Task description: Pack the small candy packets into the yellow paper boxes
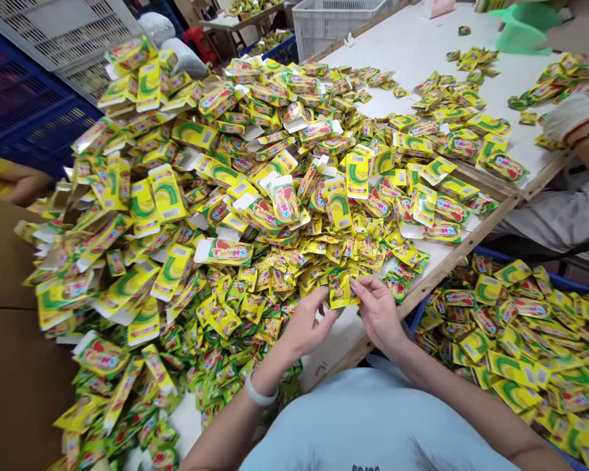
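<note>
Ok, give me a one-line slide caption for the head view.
Both hands, left hand and right hand, hold small sachets at the edge of a table heaped with yellow-green cartons.

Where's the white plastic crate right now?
In the head view the white plastic crate sits at the top centre, at the far end of the white table, beyond the big pile of yellow-green packets.

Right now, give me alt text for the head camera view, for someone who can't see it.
A person's left hand and right hand hold small yellow-green sachets over a white table heaped with matching sachets and flat yellow-green cartons. A blue crate of cartons sits at right; another person's gloved hand rests at far right.
</note>
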Action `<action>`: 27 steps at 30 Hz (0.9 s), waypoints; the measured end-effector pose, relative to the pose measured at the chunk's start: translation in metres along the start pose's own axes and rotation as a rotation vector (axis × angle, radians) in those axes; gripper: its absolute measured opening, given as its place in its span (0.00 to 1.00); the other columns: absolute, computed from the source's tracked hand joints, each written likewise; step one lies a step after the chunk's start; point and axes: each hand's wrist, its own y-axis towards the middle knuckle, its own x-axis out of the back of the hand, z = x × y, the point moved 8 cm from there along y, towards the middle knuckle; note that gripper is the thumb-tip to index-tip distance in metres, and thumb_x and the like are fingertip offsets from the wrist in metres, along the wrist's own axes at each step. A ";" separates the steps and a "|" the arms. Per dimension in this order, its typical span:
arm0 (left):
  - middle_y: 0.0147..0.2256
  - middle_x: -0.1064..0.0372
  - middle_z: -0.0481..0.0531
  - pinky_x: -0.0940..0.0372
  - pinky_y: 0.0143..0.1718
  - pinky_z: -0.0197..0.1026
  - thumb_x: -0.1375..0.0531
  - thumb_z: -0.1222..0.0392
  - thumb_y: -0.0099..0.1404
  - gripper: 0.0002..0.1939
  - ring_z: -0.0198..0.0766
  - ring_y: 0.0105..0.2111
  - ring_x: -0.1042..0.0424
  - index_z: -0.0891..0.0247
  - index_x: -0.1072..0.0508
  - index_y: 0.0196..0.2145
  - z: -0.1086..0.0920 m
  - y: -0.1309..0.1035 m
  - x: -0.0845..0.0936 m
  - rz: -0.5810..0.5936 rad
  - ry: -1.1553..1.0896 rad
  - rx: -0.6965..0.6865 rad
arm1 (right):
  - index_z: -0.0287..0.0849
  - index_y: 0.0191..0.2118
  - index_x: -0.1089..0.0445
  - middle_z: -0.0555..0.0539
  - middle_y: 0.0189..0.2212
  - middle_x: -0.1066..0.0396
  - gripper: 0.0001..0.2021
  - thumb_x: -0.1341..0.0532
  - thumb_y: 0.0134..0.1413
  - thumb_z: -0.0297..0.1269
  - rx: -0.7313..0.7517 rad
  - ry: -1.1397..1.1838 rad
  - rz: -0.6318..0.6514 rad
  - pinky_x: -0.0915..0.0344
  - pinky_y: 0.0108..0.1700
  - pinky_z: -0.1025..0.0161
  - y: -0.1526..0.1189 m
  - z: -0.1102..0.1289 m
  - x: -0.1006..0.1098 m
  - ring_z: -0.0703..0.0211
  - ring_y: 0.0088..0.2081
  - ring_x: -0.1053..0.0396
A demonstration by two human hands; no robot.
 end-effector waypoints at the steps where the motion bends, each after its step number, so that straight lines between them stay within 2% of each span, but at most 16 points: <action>1: 0.35 0.32 0.52 0.38 0.32 0.38 0.44 0.49 0.68 0.13 0.37 0.31 0.33 0.62 0.32 0.42 0.001 -0.001 0.004 -0.001 -0.066 0.024 | 0.44 0.28 0.29 0.54 0.25 0.27 0.15 0.25 0.40 0.44 0.047 -0.042 -0.011 0.31 0.36 0.65 -0.001 0.004 0.002 0.64 0.29 0.30; 6: 0.32 0.36 0.47 0.38 0.24 0.33 0.40 0.39 0.62 0.33 0.34 0.27 0.34 0.59 0.41 0.58 0.003 0.004 0.010 -0.006 -0.430 0.022 | 0.43 0.31 0.32 0.54 0.24 0.30 0.14 0.30 0.50 0.46 0.241 -0.233 0.036 0.33 0.30 0.68 -0.012 0.025 -0.001 0.66 0.26 0.32; 9: 0.30 0.37 0.47 0.43 0.19 0.32 0.44 0.36 0.64 0.32 0.32 0.23 0.37 0.59 0.36 0.57 -0.001 0.011 0.010 -0.006 -0.499 -0.005 | 0.44 0.31 0.33 0.54 0.24 0.31 0.13 0.31 0.52 0.45 0.297 -0.329 0.070 0.33 0.29 0.68 -0.015 0.033 -0.003 0.66 0.26 0.32; 11: 0.29 0.37 0.47 0.43 0.20 0.33 0.47 0.40 0.68 0.25 0.31 0.22 0.38 0.62 0.30 0.50 -0.006 0.016 0.011 -0.020 -0.383 -0.007 | 0.45 0.33 0.34 0.53 0.25 0.30 0.13 0.31 0.52 0.43 0.318 -0.385 0.090 0.32 0.31 0.68 -0.017 0.037 -0.003 0.65 0.27 0.31; 13: 0.26 0.36 0.46 0.43 0.22 0.33 0.48 0.46 0.71 0.18 0.31 0.21 0.39 0.64 0.29 0.42 -0.012 0.019 0.015 -0.086 -0.199 -0.038 | 0.47 0.40 0.35 0.52 0.30 0.27 0.14 0.31 0.53 0.43 0.291 -0.371 0.130 0.29 0.34 0.66 -0.016 0.039 -0.005 0.64 0.29 0.29; 16: 0.26 0.33 0.47 0.40 0.26 0.34 0.50 0.52 0.74 0.14 0.33 0.23 0.35 0.63 0.30 0.40 -0.026 0.022 0.017 -0.180 0.080 -0.184 | 0.50 0.52 0.36 0.47 0.40 0.26 0.24 0.32 0.52 0.49 0.132 -0.281 0.282 0.27 0.34 0.64 -0.011 0.033 -0.014 0.61 0.35 0.26; 18: 0.31 0.28 0.51 0.38 0.28 0.36 0.52 0.53 0.74 0.14 0.35 0.26 0.30 0.63 0.32 0.43 -0.036 0.025 0.014 -0.172 0.270 -0.314 | 0.48 0.50 0.32 0.46 0.40 0.25 0.26 0.30 0.47 0.52 0.012 -0.294 0.388 0.27 0.30 0.63 -0.006 0.025 -0.021 0.58 0.35 0.26; 20: 0.31 0.26 0.52 0.37 0.28 0.37 0.55 0.53 0.75 0.16 0.37 0.26 0.28 0.64 0.33 0.47 -0.043 0.034 0.013 -0.119 0.420 -0.416 | 0.46 0.42 0.27 0.47 0.35 0.24 0.22 0.28 0.43 0.52 -0.055 -0.347 0.419 0.27 0.28 0.61 0.001 0.020 -0.021 0.56 0.31 0.26; 21: 0.30 0.26 0.52 0.37 0.28 0.38 0.57 0.53 0.75 0.17 0.37 0.25 0.28 0.64 0.33 0.48 -0.044 0.042 0.019 -0.109 0.481 -0.429 | 0.45 0.39 0.26 0.48 0.32 0.24 0.20 0.29 0.43 0.52 -0.056 -0.372 0.409 0.27 0.28 0.60 0.005 0.020 -0.018 0.55 0.29 0.26; 23: 0.30 0.26 0.53 0.36 0.30 0.39 0.58 0.49 0.75 0.21 0.40 0.27 0.27 0.65 0.34 0.51 -0.045 0.067 0.048 -0.194 0.611 -0.343 | 0.45 0.36 0.26 0.48 0.29 0.24 0.17 0.31 0.46 0.52 0.007 -0.425 0.373 0.28 0.29 0.59 0.014 0.026 -0.008 0.55 0.28 0.27; 26: 0.42 0.26 0.66 0.34 0.43 0.47 0.52 0.39 0.71 0.28 0.52 0.43 0.26 0.68 0.33 0.51 -0.040 0.105 0.125 -0.580 0.857 0.031 | 0.45 0.36 0.27 0.51 0.25 0.27 0.14 0.32 0.49 0.49 0.192 -0.666 0.301 0.33 0.28 0.62 0.025 0.041 0.012 0.57 0.27 0.30; 27: 0.46 0.28 0.71 0.35 0.46 0.50 0.49 0.36 0.68 0.33 0.58 0.48 0.28 0.70 0.33 0.52 -0.036 0.116 0.143 -0.607 0.910 0.148 | 0.45 0.36 0.28 0.52 0.22 0.30 0.13 0.33 0.50 0.48 0.243 -0.779 0.272 0.37 0.25 0.64 0.028 0.044 0.019 0.59 0.25 0.32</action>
